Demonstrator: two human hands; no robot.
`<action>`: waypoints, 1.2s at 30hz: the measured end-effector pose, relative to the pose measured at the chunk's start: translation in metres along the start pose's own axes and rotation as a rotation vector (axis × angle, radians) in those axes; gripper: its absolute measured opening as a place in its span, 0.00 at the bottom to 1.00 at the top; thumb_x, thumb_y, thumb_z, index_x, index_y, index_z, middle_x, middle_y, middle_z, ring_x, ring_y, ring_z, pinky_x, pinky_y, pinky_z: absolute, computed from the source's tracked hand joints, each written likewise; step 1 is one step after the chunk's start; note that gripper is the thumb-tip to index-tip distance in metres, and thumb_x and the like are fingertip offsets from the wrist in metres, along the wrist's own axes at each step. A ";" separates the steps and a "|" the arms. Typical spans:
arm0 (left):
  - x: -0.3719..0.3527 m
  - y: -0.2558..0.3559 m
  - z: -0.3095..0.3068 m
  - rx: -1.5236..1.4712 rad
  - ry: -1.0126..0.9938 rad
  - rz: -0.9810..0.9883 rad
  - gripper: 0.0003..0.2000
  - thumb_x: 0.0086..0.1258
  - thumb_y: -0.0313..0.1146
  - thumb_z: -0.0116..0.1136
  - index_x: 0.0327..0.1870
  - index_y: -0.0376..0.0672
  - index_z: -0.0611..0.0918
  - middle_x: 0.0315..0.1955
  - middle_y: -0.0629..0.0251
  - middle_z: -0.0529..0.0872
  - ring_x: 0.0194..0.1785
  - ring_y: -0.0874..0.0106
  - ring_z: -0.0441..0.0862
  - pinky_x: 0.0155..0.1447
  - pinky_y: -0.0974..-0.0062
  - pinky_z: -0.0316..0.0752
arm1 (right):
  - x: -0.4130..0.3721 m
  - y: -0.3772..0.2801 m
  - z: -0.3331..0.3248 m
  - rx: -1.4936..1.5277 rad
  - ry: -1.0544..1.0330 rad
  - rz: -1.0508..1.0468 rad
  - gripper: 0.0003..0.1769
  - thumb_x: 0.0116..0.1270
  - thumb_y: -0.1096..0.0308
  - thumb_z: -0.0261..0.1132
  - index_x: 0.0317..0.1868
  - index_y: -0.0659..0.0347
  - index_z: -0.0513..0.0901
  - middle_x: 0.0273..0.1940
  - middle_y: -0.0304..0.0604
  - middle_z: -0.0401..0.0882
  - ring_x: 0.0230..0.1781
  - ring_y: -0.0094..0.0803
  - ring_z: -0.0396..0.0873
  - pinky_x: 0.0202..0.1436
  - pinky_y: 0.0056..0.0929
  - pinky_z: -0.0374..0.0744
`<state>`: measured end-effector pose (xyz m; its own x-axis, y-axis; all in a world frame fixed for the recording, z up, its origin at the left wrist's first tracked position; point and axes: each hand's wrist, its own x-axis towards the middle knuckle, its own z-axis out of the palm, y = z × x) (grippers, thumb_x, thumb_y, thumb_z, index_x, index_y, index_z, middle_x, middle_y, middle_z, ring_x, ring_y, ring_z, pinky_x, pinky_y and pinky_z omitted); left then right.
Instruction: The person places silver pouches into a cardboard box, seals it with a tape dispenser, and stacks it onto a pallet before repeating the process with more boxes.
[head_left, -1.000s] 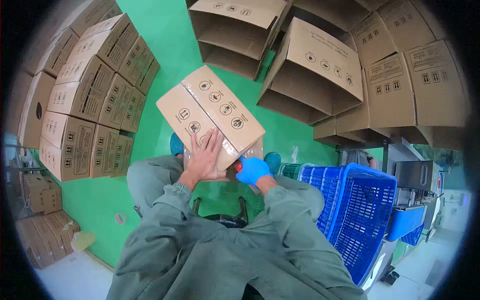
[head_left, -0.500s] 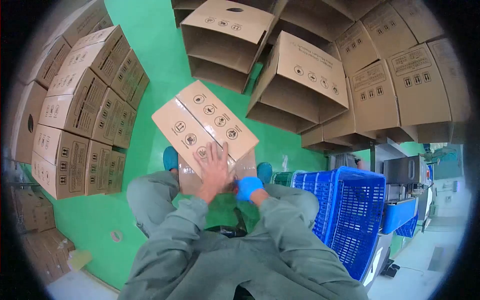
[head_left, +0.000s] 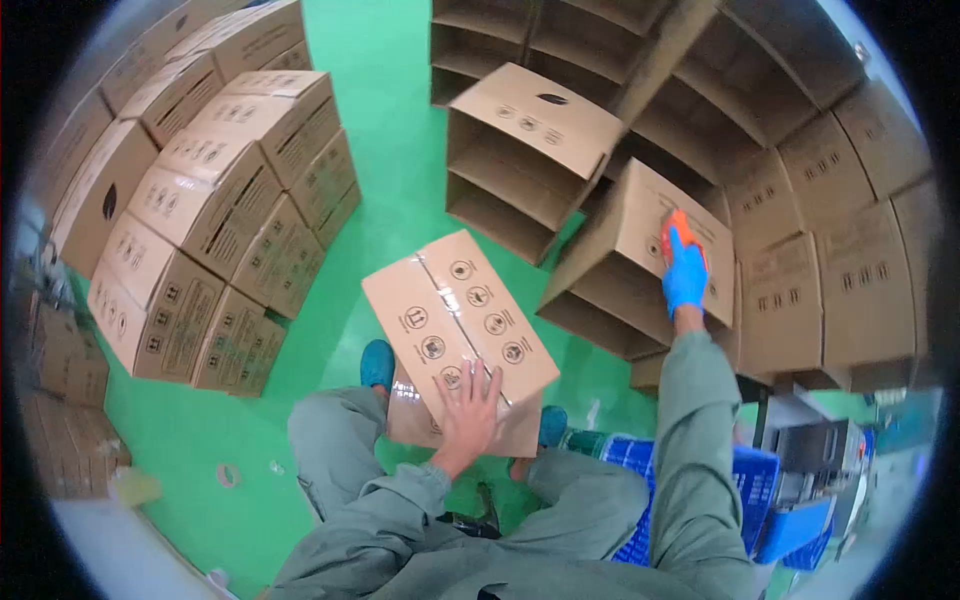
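The taped box [head_left: 452,300] sits askew on a lower box [head_left: 520,437] in front of me. My bare left hand [head_left: 467,415] lies flat on its near end, fingers spread. My gloved right hand [head_left: 685,275], stretched out, grips an orange tool [head_left: 680,218] over an open box [head_left: 640,205]; whether they touch, I cannot tell. Stacked boxes [head_left: 205,215] stand left on the green floor [head_left: 400,150], a blue crate [head_left: 756,476] right.

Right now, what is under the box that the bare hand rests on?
Another cardboard box shows partly below the upper box, on the near side; most of its top is covered.
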<state>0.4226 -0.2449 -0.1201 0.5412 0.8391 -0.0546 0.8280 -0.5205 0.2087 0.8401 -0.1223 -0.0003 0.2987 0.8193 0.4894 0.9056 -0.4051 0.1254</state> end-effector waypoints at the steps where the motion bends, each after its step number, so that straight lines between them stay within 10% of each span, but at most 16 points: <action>1: 0.001 -0.001 0.000 -0.006 -0.005 0.019 0.50 0.52 0.58 0.66 0.75 0.47 0.58 0.74 0.47 0.57 0.78 0.50 0.50 0.70 0.25 0.39 | -0.018 -0.015 0.005 -0.101 0.120 0.042 0.32 0.66 0.71 0.60 0.71 0.48 0.68 0.55 0.61 0.75 0.59 0.57 0.72 0.63 0.49 0.69; 5: -0.001 -0.005 -0.008 -0.297 0.186 0.016 0.42 0.57 0.52 0.64 0.71 0.40 0.65 0.70 0.46 0.63 0.75 0.51 0.56 0.72 0.38 0.51 | -0.131 -0.160 -0.018 0.596 0.222 0.103 0.27 0.69 0.64 0.58 0.66 0.66 0.71 0.66 0.65 0.67 0.66 0.61 0.65 0.70 0.53 0.63; 6: 0.003 -0.013 -0.017 -0.282 0.181 0.014 0.42 0.57 0.52 0.64 0.71 0.40 0.65 0.70 0.46 0.63 0.75 0.51 0.56 0.72 0.38 0.51 | -0.167 -0.190 0.016 -0.235 -0.284 -0.052 0.28 0.70 0.61 0.57 0.67 0.65 0.71 0.68 0.64 0.65 0.68 0.59 0.64 0.71 0.53 0.62; 8: 0.025 -0.038 -0.040 -0.689 -0.072 -0.099 0.38 0.61 0.50 0.60 0.68 0.35 0.67 0.68 0.45 0.66 0.72 0.51 0.61 0.71 0.47 0.57 | -0.224 -0.238 -0.020 0.310 -0.404 0.110 0.29 0.69 0.59 0.57 0.68 0.63 0.70 0.69 0.64 0.62 0.69 0.56 0.63 0.72 0.53 0.60; 13: 0.178 -0.167 -0.037 -0.091 0.742 -0.213 0.36 0.59 0.55 0.60 0.63 0.36 0.73 0.55 0.46 0.80 0.59 0.50 0.76 0.63 0.52 0.67 | -0.223 -0.232 -0.016 0.387 -0.331 0.114 0.31 0.69 0.58 0.57 0.69 0.62 0.68 0.70 0.61 0.62 0.70 0.53 0.62 0.72 0.52 0.58; 15: 0.186 -0.187 -0.048 -0.290 0.094 -0.318 0.36 0.60 0.59 0.58 0.60 0.36 0.77 0.48 0.47 0.84 0.55 0.52 0.80 0.62 0.52 0.70 | -0.246 -0.229 0.008 0.608 -0.065 0.380 0.31 0.71 0.55 0.56 0.70 0.61 0.66 0.70 0.57 0.62 0.70 0.52 0.62 0.73 0.51 0.57; 20: 0.150 -0.248 -0.050 -0.656 -0.264 -0.353 0.37 0.63 0.65 0.54 0.57 0.36 0.81 0.44 0.51 0.87 0.51 0.55 0.83 0.58 0.55 0.74 | -0.330 -0.200 0.039 2.308 -0.150 1.286 0.34 0.77 0.42 0.44 0.72 0.59 0.62 0.68 0.50 0.65 0.67 0.45 0.66 0.73 0.45 0.64; 24: 0.090 -0.265 -0.022 -1.137 -0.591 -0.429 0.37 0.74 0.65 0.38 0.70 0.42 0.70 0.66 0.58 0.74 0.66 0.60 0.72 0.70 0.61 0.66 | -0.354 -0.182 0.057 2.448 -0.470 1.240 0.39 0.76 0.37 0.37 0.73 0.59 0.61 0.69 0.51 0.66 0.66 0.49 0.67 0.70 0.47 0.68; 25: 0.089 -0.297 0.118 -1.485 -0.691 -0.224 0.36 0.76 0.64 0.33 0.73 0.43 0.66 0.70 0.59 0.68 0.70 0.64 0.67 0.72 0.63 0.63 | -0.356 -0.179 0.052 2.326 -0.595 1.170 0.39 0.76 0.37 0.38 0.73 0.59 0.61 0.68 0.50 0.67 0.66 0.49 0.68 0.69 0.48 0.70; 27: 0.075 -0.267 0.081 -1.903 -0.809 -0.488 0.35 0.77 0.63 0.31 0.74 0.44 0.64 0.69 0.60 0.70 0.71 0.65 0.65 0.71 0.61 0.63 | -0.347 -0.181 0.042 2.139 -0.742 1.063 0.38 0.76 0.38 0.39 0.73 0.59 0.61 0.68 0.50 0.68 0.66 0.48 0.68 0.67 0.48 0.72; 31: 0.088 -0.271 0.030 -1.745 -0.756 -0.506 0.37 0.76 0.65 0.31 0.72 0.43 0.67 0.69 0.59 0.70 0.68 0.65 0.70 0.72 0.63 0.64 | -0.311 -0.206 0.017 2.084 -0.777 1.055 0.38 0.76 0.37 0.39 0.73 0.59 0.62 0.68 0.50 0.68 0.66 0.47 0.68 0.67 0.48 0.72; 36: 0.109 -0.326 -0.221 -0.842 -0.214 0.049 0.29 0.79 0.56 0.38 0.57 0.35 0.77 0.50 0.58 0.82 0.54 0.68 0.78 0.62 0.66 0.71 | -0.208 -0.284 0.005 2.233 -0.751 0.862 0.39 0.76 0.37 0.40 0.72 0.58 0.62 0.68 0.50 0.69 0.66 0.45 0.69 0.67 0.47 0.72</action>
<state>0.1793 0.0508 0.0217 0.6596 0.7268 -0.1915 0.4649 -0.1943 0.8638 0.5221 -0.1753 -0.1419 0.1547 0.9205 -0.3588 -0.6856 -0.1614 -0.7098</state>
